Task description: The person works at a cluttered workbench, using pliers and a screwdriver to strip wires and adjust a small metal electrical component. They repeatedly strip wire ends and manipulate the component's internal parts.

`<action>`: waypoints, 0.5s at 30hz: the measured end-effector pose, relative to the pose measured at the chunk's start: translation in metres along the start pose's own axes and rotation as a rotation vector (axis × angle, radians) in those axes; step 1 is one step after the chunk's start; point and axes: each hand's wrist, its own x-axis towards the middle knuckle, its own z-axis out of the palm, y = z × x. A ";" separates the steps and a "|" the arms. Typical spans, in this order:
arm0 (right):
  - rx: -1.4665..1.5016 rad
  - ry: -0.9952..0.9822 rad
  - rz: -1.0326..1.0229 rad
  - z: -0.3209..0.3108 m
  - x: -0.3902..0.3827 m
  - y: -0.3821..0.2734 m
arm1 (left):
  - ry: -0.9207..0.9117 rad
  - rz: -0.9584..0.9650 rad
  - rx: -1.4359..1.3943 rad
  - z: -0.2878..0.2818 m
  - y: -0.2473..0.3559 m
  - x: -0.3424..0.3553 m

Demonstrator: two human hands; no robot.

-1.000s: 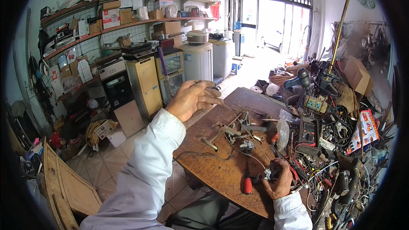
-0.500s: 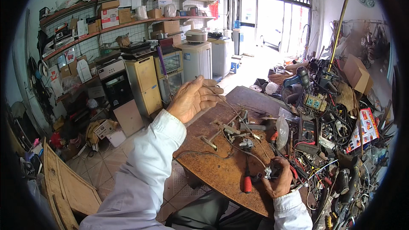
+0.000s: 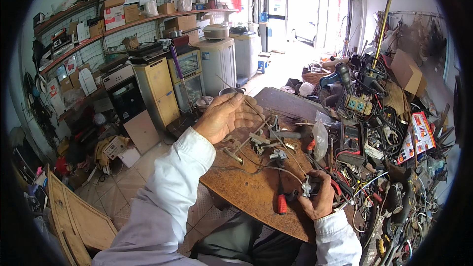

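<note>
My left hand [image 3: 227, 117] is raised over the far left part of the brown wooden table [image 3: 246, 189]. Its thumb and fingers pinch a thin, bendy wire or fine tube [image 3: 270, 127], which slants down toward my right hand. Low at the table's right side, my right hand [image 3: 319, 196] grips a small silvery metal fitting [image 3: 307, 187]; a thin line meets it. Beside that hand lies a screwdriver with a red handle [image 3: 282, 204]. Between my hands rest a metal valve piece [image 3: 278, 155] and a branched metal part [image 3: 258, 139]. The palm side of my right hand is hidden.
A heap of cables, tools and scrap covers the right side, with a multimeter [image 3: 351, 138] and a clear plastic bag [image 3: 320, 135] at its edge. A cardboard box [image 3: 408, 71] stands farther back. Cabinets [image 3: 158, 91] and loaded shelves [image 3: 143, 21] line the left wall.
My left hand has turned slightly, its fingers now closer together on the wire, whose free end points up beyond them. My right hand still holds the fitting, a little higher. The whole view has shifted.
</note>
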 end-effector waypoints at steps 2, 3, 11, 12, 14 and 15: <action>-0.006 0.020 -0.060 0.000 0.000 0.003 | 0.009 0.000 0.010 -0.003 -0.003 0.003; -0.005 0.029 -0.093 0.001 0.000 0.004 | 0.007 -0.002 0.018 -0.003 -0.002 0.003; 0.002 0.008 -0.014 0.000 0.004 -0.004 | 0.042 0.009 0.045 0.002 -0.001 0.000; 0.026 0.012 0.028 -0.001 0.004 -0.001 | 0.044 0.022 0.033 0.008 -0.003 0.000; 0.038 0.042 0.005 0.000 0.003 0.002 | -0.024 0.016 0.002 0.019 -0.008 0.002; 0.044 0.055 -0.009 0.001 0.003 0.002 | -0.061 0.006 0.050 0.024 -0.012 0.003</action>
